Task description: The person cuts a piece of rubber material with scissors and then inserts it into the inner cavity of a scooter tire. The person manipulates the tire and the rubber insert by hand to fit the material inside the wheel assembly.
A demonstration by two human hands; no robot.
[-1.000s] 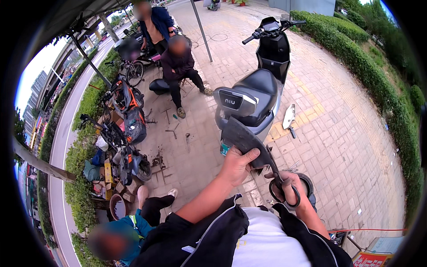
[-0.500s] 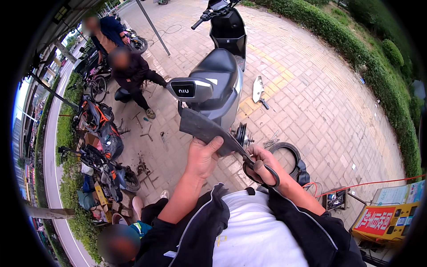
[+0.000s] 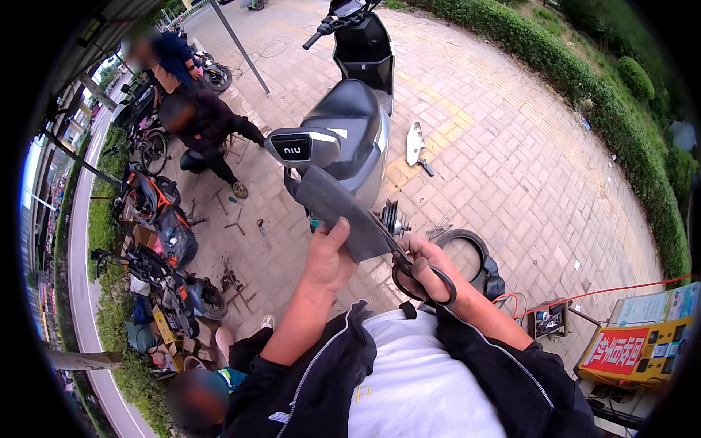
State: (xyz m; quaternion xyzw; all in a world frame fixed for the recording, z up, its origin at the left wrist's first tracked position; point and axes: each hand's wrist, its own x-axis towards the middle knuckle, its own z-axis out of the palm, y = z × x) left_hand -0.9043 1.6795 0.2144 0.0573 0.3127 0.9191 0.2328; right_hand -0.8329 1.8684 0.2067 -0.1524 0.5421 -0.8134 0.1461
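Note:
A dark, flat strip of rubber sheet [image 3: 337, 208] is pinched in my left hand [image 3: 327, 257], with the thumb lying on top of it. My right hand [image 3: 431, 259] is closed round the loops of black-handled scissors [image 3: 451, 292]. The scissors' blades meet the right edge of the sheet; whether they are apart there I cannot tell. Just beyond the sheet stands a grey and black electric scooter [image 3: 347, 109], its seat toward me. A bare wheel hub [image 3: 392, 217] shows beside the sheet, under the scooter's rear.
A black tire [image 3: 461, 237] lies on the paving right of my hands, near a toolbox [image 3: 548, 321] and a red hose. Beyond are a white panel [image 3: 415, 142] and a yellow machine [image 3: 661, 350] at right. One person sits [image 3: 208, 128] at left; parked bikes line the hedge.
The rubber sheet has turned so more of its flat face shows, and its near end hangs lower. My hands keep their holds. The whole view has shifted slightly.

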